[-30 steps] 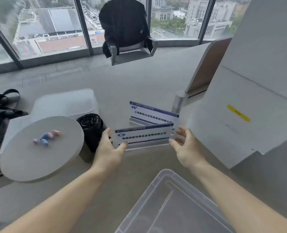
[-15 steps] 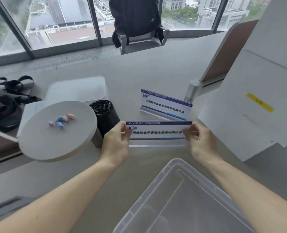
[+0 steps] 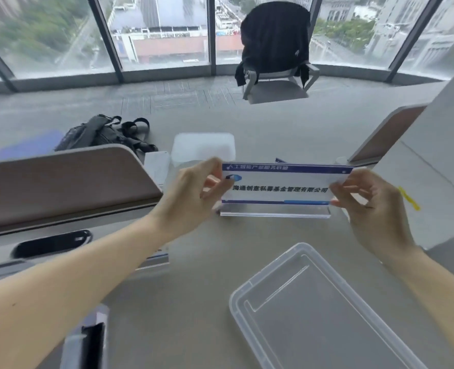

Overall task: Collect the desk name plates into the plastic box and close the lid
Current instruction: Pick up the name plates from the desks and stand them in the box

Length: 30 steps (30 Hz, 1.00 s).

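A clear acrylic desk name plate with a white card, blue bands and dark lettering hangs above the desk, held level by both ends. My left hand pinches its left end and my right hand pinches its right end. The clear plastic box lies on the desk in front of me at the lower right, open and with nothing inside. Another name plate shows partly under my left forearm, and the corner of a third peeks out behind the held one.
A translucent lid or container lies behind the held plate. A brown desk divider stands at left, another at right beside a white panel. A black bag and a chair sit beyond.
Both hands have lifted the front name plate off the desk and raised it toward me. The camera view has swung left and back, so the round grey board and black roll are out of sight.
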Available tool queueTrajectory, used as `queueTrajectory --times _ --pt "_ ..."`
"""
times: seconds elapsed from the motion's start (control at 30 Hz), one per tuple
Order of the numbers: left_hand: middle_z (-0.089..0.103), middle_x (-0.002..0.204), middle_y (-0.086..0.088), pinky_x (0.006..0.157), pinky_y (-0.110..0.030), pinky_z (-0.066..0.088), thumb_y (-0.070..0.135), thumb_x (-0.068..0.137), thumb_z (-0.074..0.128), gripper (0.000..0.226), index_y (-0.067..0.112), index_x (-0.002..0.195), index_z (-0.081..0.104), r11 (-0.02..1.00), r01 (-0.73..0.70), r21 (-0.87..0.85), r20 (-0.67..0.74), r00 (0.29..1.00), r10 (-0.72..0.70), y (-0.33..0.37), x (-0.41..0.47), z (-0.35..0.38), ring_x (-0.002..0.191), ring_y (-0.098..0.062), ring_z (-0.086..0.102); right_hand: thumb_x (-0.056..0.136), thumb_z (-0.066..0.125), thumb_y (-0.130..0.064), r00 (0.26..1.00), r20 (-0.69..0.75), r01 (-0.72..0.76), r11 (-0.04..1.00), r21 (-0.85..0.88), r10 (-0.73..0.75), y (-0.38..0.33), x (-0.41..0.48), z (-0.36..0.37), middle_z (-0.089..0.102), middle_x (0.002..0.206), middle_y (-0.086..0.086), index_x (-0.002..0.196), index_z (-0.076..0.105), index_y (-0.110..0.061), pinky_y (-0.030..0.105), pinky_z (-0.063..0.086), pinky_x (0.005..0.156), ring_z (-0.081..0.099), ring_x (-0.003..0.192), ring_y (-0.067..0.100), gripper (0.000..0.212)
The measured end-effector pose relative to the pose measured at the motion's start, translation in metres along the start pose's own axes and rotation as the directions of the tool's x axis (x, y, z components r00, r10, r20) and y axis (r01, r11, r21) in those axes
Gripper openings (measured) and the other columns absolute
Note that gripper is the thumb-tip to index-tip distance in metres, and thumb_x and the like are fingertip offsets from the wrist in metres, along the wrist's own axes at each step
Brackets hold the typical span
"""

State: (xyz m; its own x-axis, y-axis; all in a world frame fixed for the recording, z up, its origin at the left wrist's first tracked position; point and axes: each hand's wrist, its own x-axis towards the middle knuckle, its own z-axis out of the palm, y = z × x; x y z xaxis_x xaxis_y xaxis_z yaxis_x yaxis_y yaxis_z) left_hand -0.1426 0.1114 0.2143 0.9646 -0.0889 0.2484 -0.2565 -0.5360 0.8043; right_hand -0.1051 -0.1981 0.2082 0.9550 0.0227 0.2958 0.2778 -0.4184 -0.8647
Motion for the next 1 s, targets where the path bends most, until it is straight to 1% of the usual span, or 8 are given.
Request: queueTrajectory --times 0.2,0.33,0.5,0.6,0.7,0.8,0.9,1.0 --pt "0.072 0.084 0.002 0.072 -0.046 0.065 0.023 0.097 0.069 0.015 0.009 0.098 0.067 0.999 0.043 -0.022 -0.010 0.999 -0.044 0.035 -0.085 -0.133 0.072 -0.007 0.072 0.094 0.071 -0.016 0.990 0.133 0.035 0.993 0.111 -0.050 -0.120 -0.047 0.053 0.070 0.076 -0.018 0.077 0.067 -0.039 0.050 0.064 0.083 0.071 0.080 0.007 0.029" --pt "0.074 0.071 0.007 0.059 -0.024 0.059 0.015 0.093 0.075 0.010 0.009 0.087 0.069 0.993 0.051 0.103 -0.026 0.998 -0.048 0.034 -0.160 -0.223 0.067 -0.005 0.074 0.090 0.073 -0.023 0.970 0.231 0.038 0.987 0.156 -0.073 -0.188 -0.088 0.114 0.069 0.076 -0.015 0.078 0.065 -0.028 0.057 0.062 0.085 0.069 0.079 0.006 0.015" --pt "0.073 0.069 0.002 0.054 -0.014 0.043 0.022 0.092 0.075 0.005 0.026 0.091 0.074 0.945 0.047 0.324 0.016 0.998 -0.055 0.029 -0.254 -0.327 0.051 -0.011 0.062 0.091 0.073 -0.020 0.919 0.362 0.095 0.978 0.187 -0.158 -0.263 -0.137 0.207 0.071 0.080 -0.017 0.076 0.061 -0.032 0.030 0.060 0.073 0.073 0.081 0.010 0.023" --pt "0.067 0.064 0.018 0.056 -0.014 0.041 0.029 0.092 0.075 0.001 0.029 0.092 0.076 0.888 0.052 0.457 0.066 0.994 -0.092 0.028 -0.297 -0.371 0.053 -0.003 0.057 0.094 0.072 -0.013 0.856 0.466 0.165 0.973 0.164 -0.224 -0.301 -0.164 0.262 0.068 0.078 -0.019 0.077 0.059 -0.030 0.036 0.061 0.078 0.068 0.079 0.005 0.027" --pt "0.059 0.055 0.014 0.055 -0.022 0.043 0.033 0.093 0.069 0.013 0.027 0.082 0.070 0.823 0.088 0.562 0.121 0.975 -0.187 0.024 -0.324 -0.393 0.053 -0.008 0.053 0.095 0.071 -0.015 0.786 0.558 0.216 0.964 0.153 -0.265 -0.329 -0.189 0.310 0.068 0.081 -0.013 0.078 0.059 -0.034 0.028 0.061 0.079 0.070 0.081 0.012 0.029" --pt "0.062 0.061 0.005 0.061 -0.033 0.053 0.031 0.095 0.064 0.024 0.028 0.072 0.059 0.772 0.201 0.603 0.150 0.922 -0.357 0.014 -0.338 -0.400 0.055 -0.013 0.055 0.096 0.070 -0.016 0.757 0.592 0.231 0.961 0.153 -0.276 -0.343 -0.207 0.345 0.068 0.084 -0.015 0.081 0.061 -0.038 0.014 0.055 0.069 0.068 0.078 0.000 0.028" --pt "0.061 0.066 0.005 0.062 -0.040 0.059 0.032 0.095 0.061 0.025 0.025 0.071 0.059 0.750 0.331 0.572 0.075 0.890 -0.450 -0.008 -0.350 -0.397 0.062 -0.018 0.062 0.097 0.069 -0.020 0.816 0.554 0.124 0.986 0.110 -0.164 -0.341 -0.221 0.378 0.070 0.104 -0.014 0.113 0.066 -0.030 0.011 0.055 0.075 0.068 0.098 -0.004 0.019" --pt "0.065 0.065 -0.003 0.057 -0.045 0.057 0.026 0.091 0.062 0.022 0.013 0.074 0.067 0.749 0.485 0.452 -0.045 0.850 -0.524 -0.031 -0.363 -0.385 0.056 -0.023 0.062 0.094 0.073 -0.026 0.876 0.471 -0.129 0.992 0.015 0.107 -0.319 -0.255 0.414 0.056 0.134 -0.005 0.146 0.046 -0.022 0.029 0.051 0.102 0.056 0.122 0.007 0.059"
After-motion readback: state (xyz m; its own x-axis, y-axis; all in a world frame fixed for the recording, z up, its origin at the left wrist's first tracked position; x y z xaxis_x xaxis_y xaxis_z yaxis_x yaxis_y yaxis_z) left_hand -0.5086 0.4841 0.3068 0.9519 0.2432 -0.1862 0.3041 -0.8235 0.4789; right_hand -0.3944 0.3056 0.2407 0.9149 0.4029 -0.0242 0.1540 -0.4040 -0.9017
